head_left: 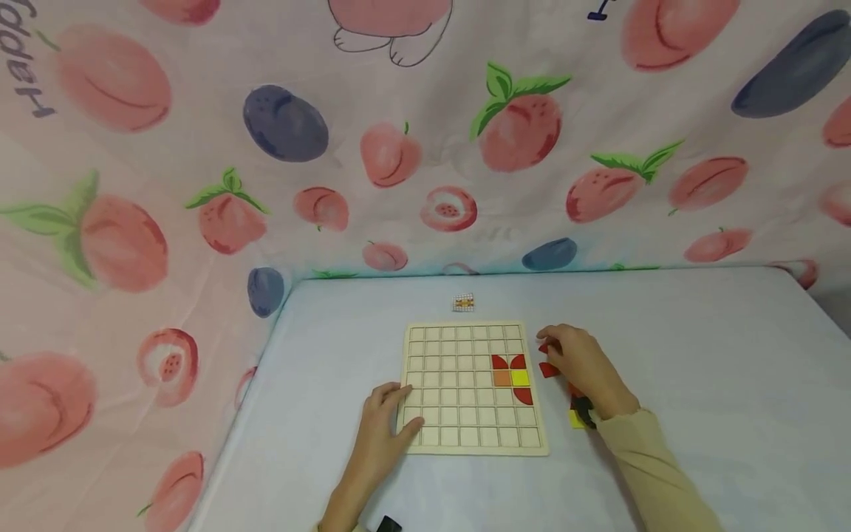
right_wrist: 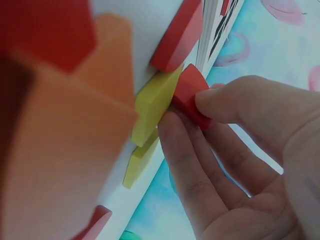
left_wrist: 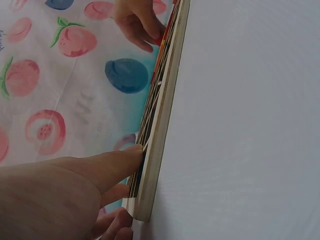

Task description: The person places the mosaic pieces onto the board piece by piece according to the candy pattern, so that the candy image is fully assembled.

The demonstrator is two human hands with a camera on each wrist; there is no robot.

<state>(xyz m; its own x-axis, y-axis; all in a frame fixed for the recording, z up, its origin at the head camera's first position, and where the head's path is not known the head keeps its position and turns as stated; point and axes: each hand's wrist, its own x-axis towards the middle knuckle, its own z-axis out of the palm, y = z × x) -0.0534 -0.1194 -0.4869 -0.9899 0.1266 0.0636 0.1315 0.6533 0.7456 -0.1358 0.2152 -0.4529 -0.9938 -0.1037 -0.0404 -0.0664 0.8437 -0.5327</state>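
Note:
A pale wooden grid board (head_left: 452,436) lies on the table. On its right part sit red quarter-round tiles (head_left: 524,396), an orange square tile (head_left: 501,378) and a yellow square tile (head_left: 520,377). My left hand (head_left: 382,421) rests at the board's left edge, thumb on the grid and fingers spread along the side. Right of the board, my right hand (head_left: 588,366) pinches a red curved-edge tile (right_wrist: 189,92) between thumb and fingers. Close by its fingertips, yellow tiles (right_wrist: 155,107) and another red tile (right_wrist: 177,37) lie on the table.
A small patterned card (head_left: 463,302) lies behind the board. Loose tiles, among them a yellow one (head_left: 577,419), lie partly under my right wrist. A fruit-print cloth (head_left: 399,185) hangs at the table's back. A small black object (head_left: 388,524) shows at the bottom edge.

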